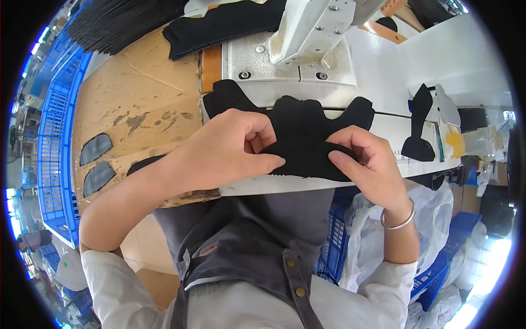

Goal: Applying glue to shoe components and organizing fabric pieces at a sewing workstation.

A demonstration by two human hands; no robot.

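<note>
A black fabric piece [307,129] with lobed edges lies on the white sewing machine table [378,82], in front of the machine's white arm [309,30]. My left hand [230,148] pinches the near left part of the fabric between thumb and fingers. My right hand [364,156] pinches its near right part; a silver bangle sits on that wrist. The fabric is bunched up between the two hands at the table's front edge.
A brown cardboard sheet [137,98] covers the table to the left, with two grey oval pieces [97,163] on it. Stacks of black fabric [219,24] lie at the back. Another black cut piece [419,123] lies right. Blue crates [55,137] and white plastic bags [433,214] surround the seat.
</note>
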